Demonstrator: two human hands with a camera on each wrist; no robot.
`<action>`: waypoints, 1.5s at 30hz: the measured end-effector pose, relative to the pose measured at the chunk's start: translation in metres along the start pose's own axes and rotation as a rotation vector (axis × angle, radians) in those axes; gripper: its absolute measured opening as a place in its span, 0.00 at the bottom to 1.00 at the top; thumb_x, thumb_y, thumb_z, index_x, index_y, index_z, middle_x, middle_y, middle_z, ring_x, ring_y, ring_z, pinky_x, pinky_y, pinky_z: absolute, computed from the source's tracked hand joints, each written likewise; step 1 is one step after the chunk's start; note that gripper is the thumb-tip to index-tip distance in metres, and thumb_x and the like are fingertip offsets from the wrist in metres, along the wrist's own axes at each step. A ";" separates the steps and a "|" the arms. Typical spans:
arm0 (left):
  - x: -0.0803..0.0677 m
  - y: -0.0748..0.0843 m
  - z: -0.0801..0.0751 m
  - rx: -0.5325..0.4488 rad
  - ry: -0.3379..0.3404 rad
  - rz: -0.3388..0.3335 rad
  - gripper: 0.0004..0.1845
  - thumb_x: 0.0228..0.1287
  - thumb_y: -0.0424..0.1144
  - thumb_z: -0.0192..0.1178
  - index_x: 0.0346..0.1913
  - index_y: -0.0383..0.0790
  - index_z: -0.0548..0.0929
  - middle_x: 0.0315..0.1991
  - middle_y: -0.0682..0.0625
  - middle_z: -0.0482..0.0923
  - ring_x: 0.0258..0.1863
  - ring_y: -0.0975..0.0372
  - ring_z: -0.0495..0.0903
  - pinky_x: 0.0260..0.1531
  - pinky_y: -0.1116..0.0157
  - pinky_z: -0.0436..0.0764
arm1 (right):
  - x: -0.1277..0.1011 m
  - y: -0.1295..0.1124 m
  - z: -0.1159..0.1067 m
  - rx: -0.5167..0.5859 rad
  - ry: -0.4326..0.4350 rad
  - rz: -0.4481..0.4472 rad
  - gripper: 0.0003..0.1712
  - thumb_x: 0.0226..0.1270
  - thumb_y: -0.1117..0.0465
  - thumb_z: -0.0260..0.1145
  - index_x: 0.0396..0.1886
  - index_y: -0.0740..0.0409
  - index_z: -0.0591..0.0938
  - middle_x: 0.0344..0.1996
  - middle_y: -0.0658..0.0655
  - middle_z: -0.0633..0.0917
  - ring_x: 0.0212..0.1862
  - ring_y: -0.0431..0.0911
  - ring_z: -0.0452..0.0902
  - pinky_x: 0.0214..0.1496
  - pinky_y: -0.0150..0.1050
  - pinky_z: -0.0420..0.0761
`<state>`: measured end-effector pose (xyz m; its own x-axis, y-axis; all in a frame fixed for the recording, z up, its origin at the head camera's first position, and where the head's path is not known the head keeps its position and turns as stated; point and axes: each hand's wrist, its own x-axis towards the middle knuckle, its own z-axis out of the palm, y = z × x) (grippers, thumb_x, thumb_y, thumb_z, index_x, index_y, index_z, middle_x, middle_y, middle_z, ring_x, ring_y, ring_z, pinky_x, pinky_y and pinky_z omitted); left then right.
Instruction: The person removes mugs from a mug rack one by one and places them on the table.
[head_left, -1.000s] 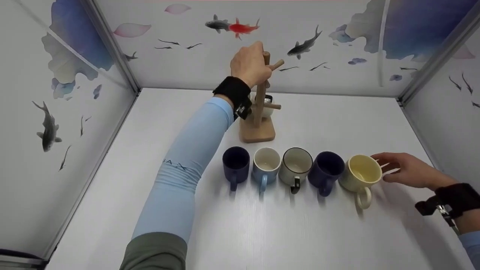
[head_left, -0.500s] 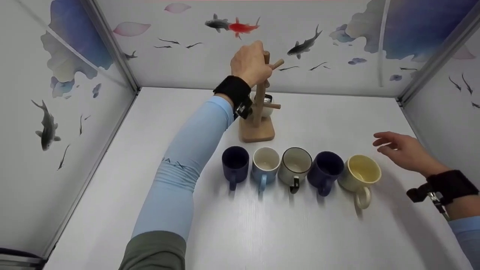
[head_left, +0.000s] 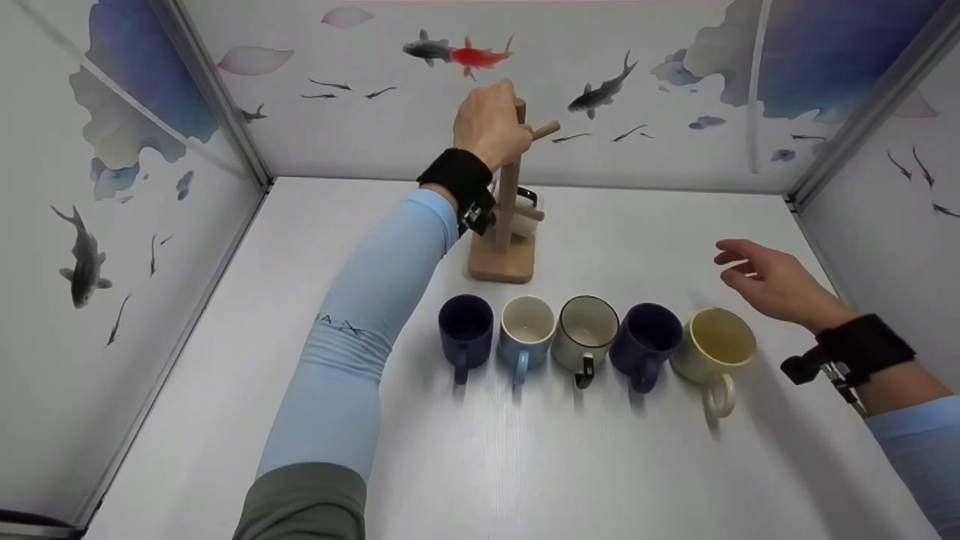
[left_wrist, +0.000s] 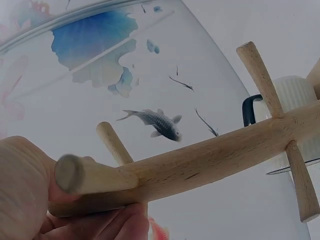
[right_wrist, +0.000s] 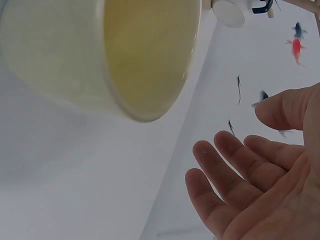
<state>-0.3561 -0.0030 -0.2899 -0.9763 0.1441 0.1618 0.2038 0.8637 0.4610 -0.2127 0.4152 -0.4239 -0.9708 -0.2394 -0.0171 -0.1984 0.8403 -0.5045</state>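
The left hand [head_left: 489, 127] grips the top of the wooden mug tree [head_left: 504, 225], fingers curled round its post; a white mug [head_left: 529, 217] hangs on a peg below that hand. The right hand [head_left: 772, 281] hovers with fingers loosely spread, holding nothing, just beyond the yellow mug [head_left: 711, 352], the nearest of five mugs in a row.

Left arm stretched forward toward twelve o'clock, in a pale blue sleeve with a black wrist strap. Left hand [head_left: 489, 127] raised high, fingers [left_wrist: 105, 227] and thumb curled in a firm grip. Right hand [head_left: 769, 281] hovered low at three o'clock, palm down, fingers [right_wrist: 227, 172] relaxed and slightly spread, holding nothing, black strap on the wrist.
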 end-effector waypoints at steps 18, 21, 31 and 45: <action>0.005 0.004 -0.009 -0.048 -0.084 0.065 0.20 0.82 0.41 0.62 0.71 0.44 0.80 0.68 0.49 0.87 0.67 0.56 0.84 0.72 0.62 0.80 | 0.044 -0.076 0.008 0.003 -0.097 -0.109 0.36 0.84 0.60 0.67 0.83 0.70 0.70 0.72 0.76 0.82 0.70 0.73 0.83 0.71 0.70 0.82; 0.004 0.002 -0.010 -0.073 -0.092 0.114 0.18 0.82 0.39 0.60 0.69 0.43 0.80 0.67 0.48 0.87 0.66 0.57 0.84 0.72 0.62 0.80 | 0.049 -0.084 0.009 -0.004 -0.109 -0.119 0.36 0.83 0.60 0.68 0.83 0.70 0.70 0.72 0.76 0.82 0.69 0.72 0.84 0.71 0.70 0.82; 0.005 -0.008 -0.004 -0.113 -0.185 0.273 0.19 0.80 0.30 0.56 0.69 0.41 0.78 0.60 0.47 0.84 0.55 0.59 0.79 0.64 0.64 0.80 | 0.079 -0.102 0.017 0.068 -0.108 -0.023 0.38 0.83 0.53 0.67 0.83 0.67 0.70 0.73 0.75 0.82 0.71 0.72 0.84 0.71 0.67 0.84; 0.008 -0.009 -0.007 -0.209 -0.305 0.339 0.23 0.76 0.22 0.52 0.69 0.36 0.76 0.64 0.42 0.87 0.62 0.54 0.85 0.68 0.62 0.83 | 0.125 -0.117 0.035 0.308 -0.157 0.134 0.43 0.82 0.51 0.68 0.85 0.70 0.67 0.75 0.77 0.80 0.67 0.63 0.86 0.58 0.34 0.87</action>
<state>-0.3648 -0.0131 -0.2867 -0.8232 0.5615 0.0846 0.4931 0.6331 0.5967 -0.3064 0.2699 -0.3971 -0.9481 -0.2289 -0.2206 0.0023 0.6890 -0.7248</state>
